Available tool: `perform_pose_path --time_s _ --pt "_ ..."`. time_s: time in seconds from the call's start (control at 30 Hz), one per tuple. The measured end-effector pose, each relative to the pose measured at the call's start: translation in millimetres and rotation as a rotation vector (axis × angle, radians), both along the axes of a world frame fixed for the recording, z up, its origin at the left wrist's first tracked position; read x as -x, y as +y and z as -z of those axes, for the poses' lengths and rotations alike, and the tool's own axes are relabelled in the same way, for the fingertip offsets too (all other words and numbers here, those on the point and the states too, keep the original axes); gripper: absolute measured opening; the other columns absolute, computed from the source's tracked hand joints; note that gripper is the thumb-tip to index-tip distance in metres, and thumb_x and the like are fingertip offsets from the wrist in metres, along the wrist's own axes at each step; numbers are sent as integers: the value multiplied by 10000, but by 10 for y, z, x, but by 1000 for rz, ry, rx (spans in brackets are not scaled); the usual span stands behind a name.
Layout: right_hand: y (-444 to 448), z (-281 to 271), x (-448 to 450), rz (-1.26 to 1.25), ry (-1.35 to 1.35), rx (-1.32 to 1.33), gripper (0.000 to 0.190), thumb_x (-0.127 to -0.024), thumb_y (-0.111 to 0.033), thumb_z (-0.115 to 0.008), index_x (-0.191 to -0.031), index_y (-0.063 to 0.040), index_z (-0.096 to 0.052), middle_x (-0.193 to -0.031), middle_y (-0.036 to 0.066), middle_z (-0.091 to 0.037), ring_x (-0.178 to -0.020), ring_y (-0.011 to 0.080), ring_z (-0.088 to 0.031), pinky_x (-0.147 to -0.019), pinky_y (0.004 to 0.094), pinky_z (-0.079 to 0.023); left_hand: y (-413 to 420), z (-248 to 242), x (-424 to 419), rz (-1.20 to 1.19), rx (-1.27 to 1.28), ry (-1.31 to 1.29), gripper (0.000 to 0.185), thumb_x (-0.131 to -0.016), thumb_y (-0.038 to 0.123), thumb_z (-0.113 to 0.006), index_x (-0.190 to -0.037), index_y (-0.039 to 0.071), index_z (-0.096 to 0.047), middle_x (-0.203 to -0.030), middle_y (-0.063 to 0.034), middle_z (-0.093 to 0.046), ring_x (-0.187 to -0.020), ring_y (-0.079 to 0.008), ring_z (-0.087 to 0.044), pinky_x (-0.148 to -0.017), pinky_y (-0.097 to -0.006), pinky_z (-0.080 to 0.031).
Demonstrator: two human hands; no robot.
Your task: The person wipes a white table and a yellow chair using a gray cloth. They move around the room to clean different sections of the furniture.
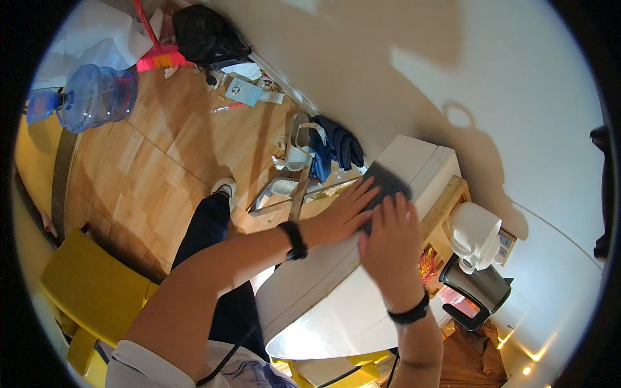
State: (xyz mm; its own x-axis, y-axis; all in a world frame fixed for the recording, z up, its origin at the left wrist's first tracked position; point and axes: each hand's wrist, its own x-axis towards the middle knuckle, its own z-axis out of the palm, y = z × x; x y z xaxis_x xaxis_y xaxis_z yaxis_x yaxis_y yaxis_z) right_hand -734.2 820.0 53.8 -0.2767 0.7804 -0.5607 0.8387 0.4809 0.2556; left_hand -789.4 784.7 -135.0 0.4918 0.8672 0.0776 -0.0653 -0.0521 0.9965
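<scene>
A dark grey cloth (pixel 386 180) lies on a white piece of furniture (pixel 335 317) with a rounded near end and a seam along it. My left hand (pixel 347 211) rests flat on the cloth's left part, fingers spread. Close beside it, my right hand (pixel 392 242) lies over the cloth's near right part, fingers stretched out and slightly apart. Neither hand is visibly closed around the cloth. Part of the cloth is hidden beneath my hands. Black bands circle both wrists.
To the right, a white jug-like container (pixel 475 230) and a dark electric kettle (pixel 478 283) stand by a wooden shelf (pixel 444 206). A yellow chair (pixel 94 286) is at lower left. Slippers (pixel 297 160), a large water bottle (pixel 99 99), a pink broom (pixel 162 57) and litter occupy the floor.
</scene>
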Motion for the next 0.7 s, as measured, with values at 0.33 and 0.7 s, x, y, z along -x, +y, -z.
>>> perform_pose_path --time_s 0.33,0.7 --pt "-1372 -96 470 24 299 35 438 -730 -237 -634 -1037 75 -634 -1163 228 -594 -1189 367 -488 -1028 470 -336 -1416 -390 984 138 202 1 549 -988 263 -392 -1420 -56 -279 -1504 -235 -183 -1402 -379 -168 -1150 -431 -151" --pt "-2707 -6 833 181 703 -415 273 -727 -82 -598 -967 48 -618 -1100 171 -592 -1110 290 -539 -875 336 -488 -2132 -668 1621 165 205 118 354 -995 184 -450 -1299 12 -397 -1256 -153 -388 -1159 -262 -408 -1008 -359 -321"
